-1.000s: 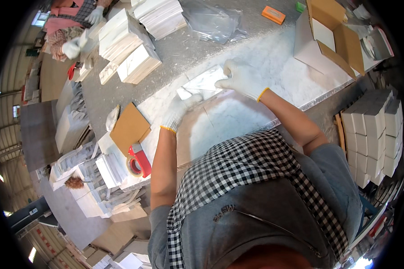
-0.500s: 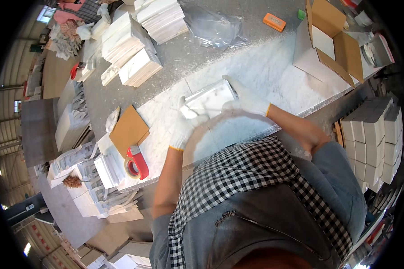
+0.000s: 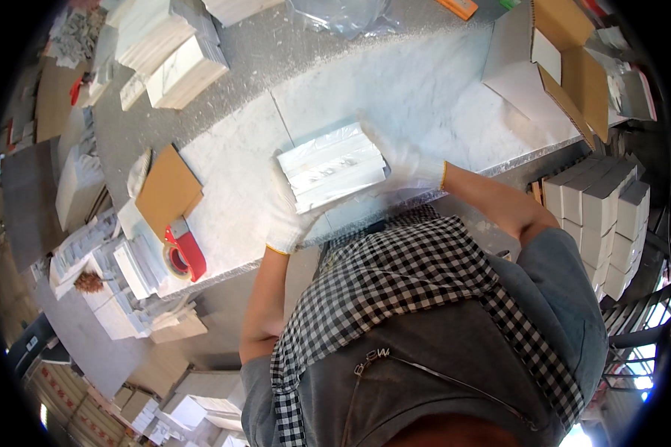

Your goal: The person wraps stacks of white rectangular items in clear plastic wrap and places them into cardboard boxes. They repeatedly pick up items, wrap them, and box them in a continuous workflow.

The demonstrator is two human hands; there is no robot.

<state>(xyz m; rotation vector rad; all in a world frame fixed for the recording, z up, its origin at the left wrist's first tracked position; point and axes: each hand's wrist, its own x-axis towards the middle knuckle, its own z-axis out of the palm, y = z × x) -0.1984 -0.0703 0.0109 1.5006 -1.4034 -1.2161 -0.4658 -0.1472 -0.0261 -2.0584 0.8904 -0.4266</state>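
Note:
Between my two gloved hands is a stack of white marble tiles (image 3: 334, 165), its layered long edges turned up and a glossy sheen on them. My left hand (image 3: 285, 207), in a white knit glove with a yellow cuff, grips the left end. At the opposite end my right hand (image 3: 408, 165) presses in, its fingers partly blurred against the pale background. Under the stack lies the white marble worktop (image 3: 227, 167); I cannot tell whether the stack touches it.
An open cardboard box (image 3: 516, 82) stands at the far right. To the left are a brown cardboard sheet (image 3: 168, 190) and a red tape dispenser (image 3: 190, 253). Tile stacks (image 3: 183, 74) and a clear plastic bag (image 3: 343, 15) sit at the back. White boxes (image 3: 596, 216) are piled at right.
The tile stack has been tilted, so its layered edges now show instead of a broad face. Both hands still hold it. The view has shifted, moving the surroundings up and left.

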